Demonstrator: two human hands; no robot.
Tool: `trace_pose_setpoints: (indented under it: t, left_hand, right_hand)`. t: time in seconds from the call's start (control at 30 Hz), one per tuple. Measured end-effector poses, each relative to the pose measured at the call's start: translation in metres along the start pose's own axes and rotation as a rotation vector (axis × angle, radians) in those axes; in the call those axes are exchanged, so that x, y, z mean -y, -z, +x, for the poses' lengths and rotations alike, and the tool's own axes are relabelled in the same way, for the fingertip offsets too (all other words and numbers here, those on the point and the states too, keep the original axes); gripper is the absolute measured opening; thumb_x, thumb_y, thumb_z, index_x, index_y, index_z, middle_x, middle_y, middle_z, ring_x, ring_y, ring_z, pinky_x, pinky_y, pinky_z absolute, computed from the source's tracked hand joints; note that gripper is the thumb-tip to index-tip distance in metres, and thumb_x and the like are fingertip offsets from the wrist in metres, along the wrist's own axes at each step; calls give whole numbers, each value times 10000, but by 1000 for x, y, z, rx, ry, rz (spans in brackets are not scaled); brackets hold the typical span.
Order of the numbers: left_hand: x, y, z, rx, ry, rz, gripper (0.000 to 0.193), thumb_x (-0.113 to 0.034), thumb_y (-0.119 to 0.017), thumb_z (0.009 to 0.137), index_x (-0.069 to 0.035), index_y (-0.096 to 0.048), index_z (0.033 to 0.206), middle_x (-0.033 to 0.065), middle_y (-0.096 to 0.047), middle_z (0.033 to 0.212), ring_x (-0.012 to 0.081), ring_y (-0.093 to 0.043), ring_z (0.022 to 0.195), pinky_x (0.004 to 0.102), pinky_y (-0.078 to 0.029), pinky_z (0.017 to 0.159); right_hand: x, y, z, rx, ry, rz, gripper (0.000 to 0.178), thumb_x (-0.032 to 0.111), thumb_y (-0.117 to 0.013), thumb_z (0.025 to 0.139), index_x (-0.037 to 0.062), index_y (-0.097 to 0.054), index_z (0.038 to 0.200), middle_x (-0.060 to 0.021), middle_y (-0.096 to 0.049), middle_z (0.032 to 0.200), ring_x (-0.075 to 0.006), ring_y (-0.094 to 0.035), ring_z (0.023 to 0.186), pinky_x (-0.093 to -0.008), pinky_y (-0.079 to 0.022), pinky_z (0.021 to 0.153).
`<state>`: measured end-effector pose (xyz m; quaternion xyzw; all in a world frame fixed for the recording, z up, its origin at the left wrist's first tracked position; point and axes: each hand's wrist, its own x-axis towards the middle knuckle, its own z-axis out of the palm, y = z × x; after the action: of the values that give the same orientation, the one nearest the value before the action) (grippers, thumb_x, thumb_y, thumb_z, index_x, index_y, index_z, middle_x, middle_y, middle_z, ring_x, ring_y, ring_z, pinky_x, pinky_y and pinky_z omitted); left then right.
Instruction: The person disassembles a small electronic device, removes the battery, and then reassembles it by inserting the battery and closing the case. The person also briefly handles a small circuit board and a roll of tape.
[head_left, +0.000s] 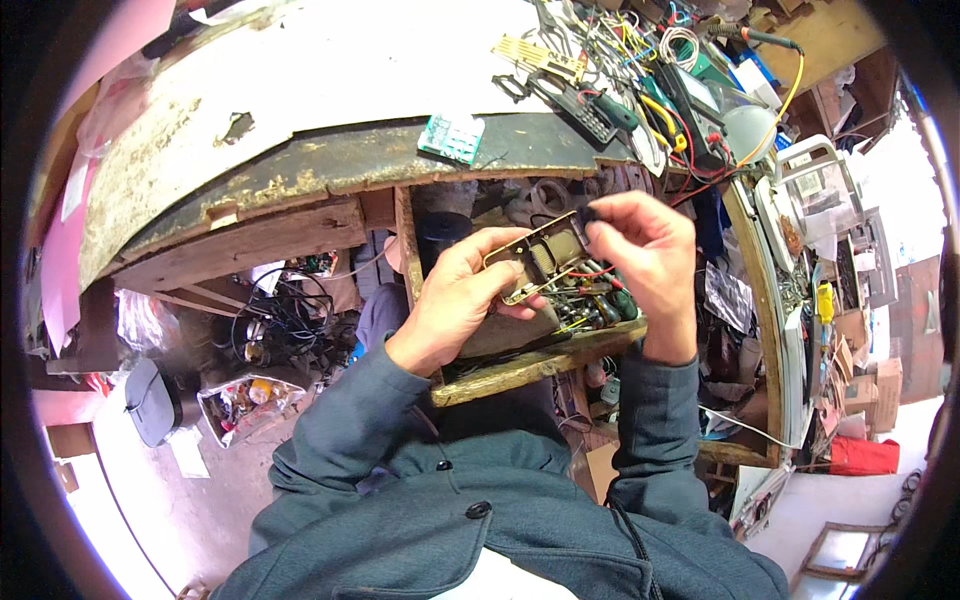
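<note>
1 open case (550, 252), perhaps metal, between 2 hands (450, 300) (648, 255)

Battered, brightly lit workbench (345, 155) — pale floor (225, 500) at lower left — perhaps a window (842, 548) at lower right.

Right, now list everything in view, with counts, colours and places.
Open casing: one, brass-coloured rim, between the hands
Drawer: one, brown wood, beneath the casing
Hand tools: several, mostly dark, in the drawer
Workbench: one, white top, dark front strip, ahead
Circuit board: one, green and white, bench's front edge
Device with screen: one, black, bench's right end
Cable: one, yellow, upper right
Cable tangle: uncountable, black, under bench's left
Cartons: several, brown, far right
Red item: one, red, lower right
Remaining clutter: too jumbled to count
Sleeves: two, dark blue-grey, below
Left hand: one, bare, gripping the casing
Right hand: one, bare, at casing's right end
</note>
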<state>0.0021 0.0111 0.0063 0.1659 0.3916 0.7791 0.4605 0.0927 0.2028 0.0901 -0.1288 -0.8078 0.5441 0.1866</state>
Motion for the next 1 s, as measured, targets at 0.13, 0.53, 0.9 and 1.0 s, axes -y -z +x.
trace_pose_setpoints:
  t: [0.13,0.53,0.9,1.0]
  left_hand:
    - [-4,-2,-3,-14,9,15,403,-124,-557,1016,-8,-510,1400,125,-695,1150,208,-729,880,300,-605,750]
    - [-3,1,-1,10,-18,36,415,-120,-580,995,-4,-523,1389,106,-698,1116,182,-712,857,294,-594,745]
    - [-2,1,-2,12,-31,22,401,-115,-586,993,-4,-537,1376,101,-695,1118,193,-724,842,293,-598,728]
    - [0,3,-2,11,-33,21,398,-112,-587,993,-3,-540,1373,99,-693,1126,194,-725,842,291,-599,729]
  right_hand:
    - [-13,-14,-19,-47,-17,100,139,-43,-739,868,-9,-727,1002,-28,-713,860,-64,-639,726,-201,-507,638]
    - [-21,-26,-24,-187,758,-430,242,-91,-742,772,36,-755,978,-138,-719,945,-228,-710,774,-302,-571,676]
    - [-19,-28,-27,-185,672,-556,233,-81,-725,766,21,-756,972,-151,-743,959,-261,-737,774,-315,-585,685]
    - [-16,-30,-31,-190,499,-458,201,-45,-745,792,12,-754,985,-142,-749,951,-219,-732,766,-298,-575,685]
